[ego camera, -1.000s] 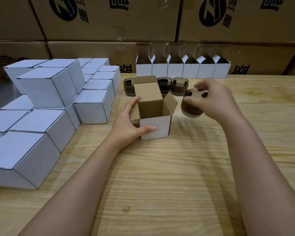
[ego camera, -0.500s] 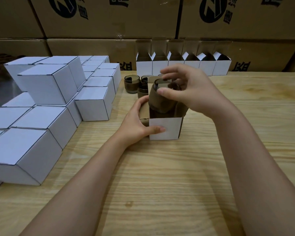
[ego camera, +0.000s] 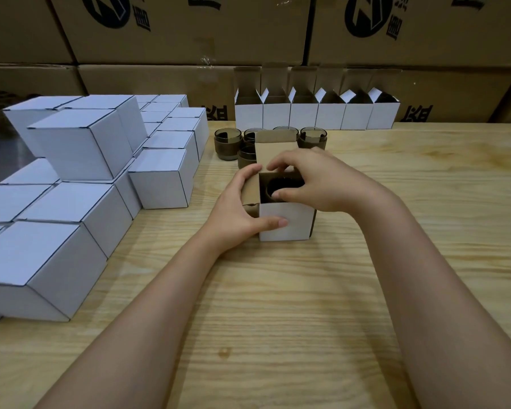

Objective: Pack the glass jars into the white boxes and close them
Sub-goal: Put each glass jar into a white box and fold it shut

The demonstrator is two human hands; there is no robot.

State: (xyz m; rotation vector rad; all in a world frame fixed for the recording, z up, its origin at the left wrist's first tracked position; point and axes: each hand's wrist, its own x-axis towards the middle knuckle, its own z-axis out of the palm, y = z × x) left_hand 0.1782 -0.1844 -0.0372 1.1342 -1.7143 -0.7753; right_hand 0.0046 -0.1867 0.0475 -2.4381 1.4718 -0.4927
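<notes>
Jar down in the box, both grips on it.

I see the left grip [ego camera: 242,214] clamped on the white box [ego camera: 286,224], with the thumb flat on the white front face and the fingers curled round the left side flap [ego camera: 250,190]. The right grip [ego camera: 322,181] sits over the open top with curled fingers. Its thumb tip is at the near rim of the glass jar [ego camera: 281,187] and its index finger is by the upright lid flap [ego camera: 275,152]; I can't tell if it's pinching the jar or only touching it. The jar sits inside the box, mouth up, and the box stands on the counter [ego camera: 278,320]. Loose jars [ego camera: 227,143] cluster just behind. Further back is a row of open boxes [ego camera: 316,115] against brown cartons [ego camera: 174,31]. Stacked closed boxes [ego camera: 83,143] are on the left.
</notes>
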